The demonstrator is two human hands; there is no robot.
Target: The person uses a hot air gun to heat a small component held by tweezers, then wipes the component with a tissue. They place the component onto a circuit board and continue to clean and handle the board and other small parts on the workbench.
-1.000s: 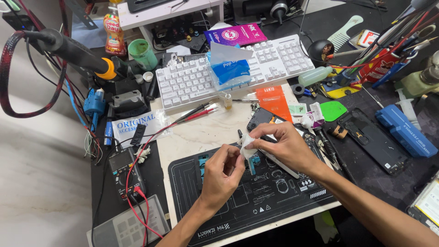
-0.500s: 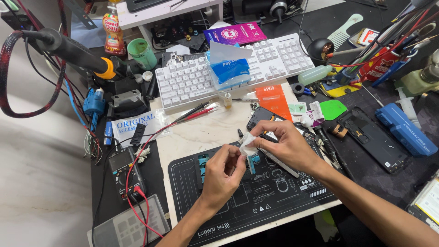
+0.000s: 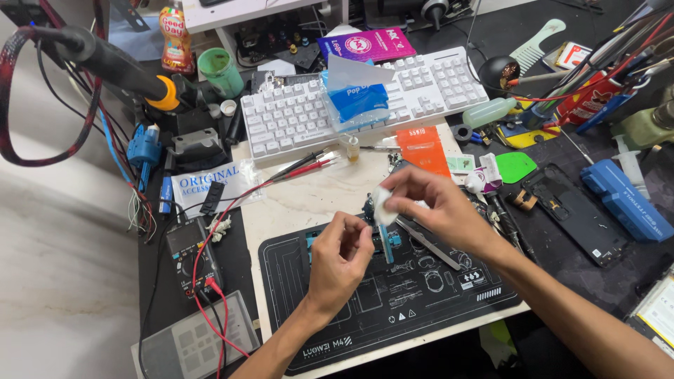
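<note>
My right hand (image 3: 439, 207) pinches a small white wad of cotton or tissue (image 3: 382, 203) and presses it against a small blue circuit part (image 3: 388, 238) held above the black repair mat (image 3: 337, 323). My left hand (image 3: 338, 263) hovers just left of that part with its fingertips curled together; whether they grip the part's lower end I cannot tell. A dark phone body (image 3: 432, 242) lies under my right hand on the mat.
A white keyboard (image 3: 295, 119) with a blue tissue pack (image 3: 358, 102) lies behind. Red and black probe leads (image 3: 281, 175) run to a multimeter (image 3: 189, 256) at left. A soldering handle (image 3: 119, 67), an orange packet (image 3: 423, 149), a black phone frame (image 3: 576, 210) and tools crowd the right.
My right hand has shifted the white wad slightly against the blue part. My left hand has stayed almost in place.
</note>
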